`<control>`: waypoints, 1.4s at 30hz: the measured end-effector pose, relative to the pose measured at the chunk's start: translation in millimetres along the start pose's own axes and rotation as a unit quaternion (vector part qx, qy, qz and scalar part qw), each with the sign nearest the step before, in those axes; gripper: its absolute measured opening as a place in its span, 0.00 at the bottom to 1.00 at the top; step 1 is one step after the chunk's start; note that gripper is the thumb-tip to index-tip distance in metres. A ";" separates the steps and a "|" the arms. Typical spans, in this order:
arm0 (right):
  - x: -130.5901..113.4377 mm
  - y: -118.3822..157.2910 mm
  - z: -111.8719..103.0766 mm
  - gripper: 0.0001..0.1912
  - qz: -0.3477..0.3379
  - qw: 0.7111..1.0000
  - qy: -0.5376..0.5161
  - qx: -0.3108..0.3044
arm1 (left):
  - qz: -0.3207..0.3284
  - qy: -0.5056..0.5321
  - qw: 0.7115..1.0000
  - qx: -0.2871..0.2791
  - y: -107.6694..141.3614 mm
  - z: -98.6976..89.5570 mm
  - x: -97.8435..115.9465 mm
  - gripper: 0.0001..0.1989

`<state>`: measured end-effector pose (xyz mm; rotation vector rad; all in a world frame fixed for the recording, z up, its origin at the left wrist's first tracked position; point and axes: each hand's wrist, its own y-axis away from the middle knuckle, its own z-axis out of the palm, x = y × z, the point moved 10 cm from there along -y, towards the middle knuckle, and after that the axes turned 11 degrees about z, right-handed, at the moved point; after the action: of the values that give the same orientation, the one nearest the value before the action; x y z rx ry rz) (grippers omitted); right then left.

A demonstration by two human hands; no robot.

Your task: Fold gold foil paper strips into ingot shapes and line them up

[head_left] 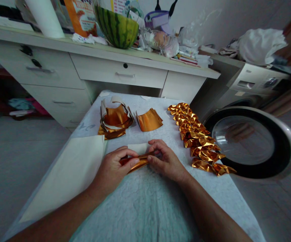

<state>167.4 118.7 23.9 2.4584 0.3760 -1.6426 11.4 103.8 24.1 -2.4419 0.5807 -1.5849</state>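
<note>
Between both hands is a strip of shiny copper-gold foil paper [140,164], partly folded or rolled lengthwise. My left hand [117,164] pinches its left end between thumb and fingers. At the right end, my right hand [161,159] grips it the same way. A white paper piece [138,148] shows just behind the strip. Farther back lies a small curved stack of gold foil sheets [149,120]. Left of that stack sits a looser bundle of gold and white sheets [115,116]. Rows of folded gold foil pieces [198,136] run along the table's right side.
A large pale sheet [69,171] lies on the cloth-covered table [140,208] at left. Behind stands a white desk [117,70] bearing a cut watermelon [117,28] and clutter. A washing machine's open round door [251,141] juts close to the table's right edge.
</note>
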 end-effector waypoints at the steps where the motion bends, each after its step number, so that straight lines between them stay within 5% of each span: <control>1: 2.6 -0.8 -0.2 0.07 0.011 1.000 -0.022 0.001 | -0.001 0.001 1.000 0.004 0.1 -0.8 0.5 0.05; 10: 23.0 -3.3 15.0 0.17 0.121 0.962 -0.242 -0.042 | 0.002 -0.019 1.000 0.016 2.4 -3.4 -3.6 0.07; 14: 20.2 -2.6 13.5 0.16 0.115 0.968 -0.222 -0.025 | 0.018 -0.040 0.998 0.048 2.0 -12.1 -2.7 0.07; 20: 11.1 -3.8 7.6 0.12 0.086 0.974 -0.210 -0.001 | 0.009 -0.022 1.000 0.021 2.7 -6.4 -2.1 0.04; 31: 26.2 -5.2 20.7 0.18 0.133 0.940 -0.312 -0.038 | 0.013 -0.021 0.999 0.049 4.6 -11.9 -2.1 0.05; 42: 26.5 -7.2 6.4 0.14 0.119 0.962 -0.246 0.026 | -0.079 -0.029 0.996 0.028 9.1 -8.7 -19.4 0.11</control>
<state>169.3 127.0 -3.0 1.9296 -0.0320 -2.0786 -5.5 104.1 8.2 -2.5369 0.3372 -1.5560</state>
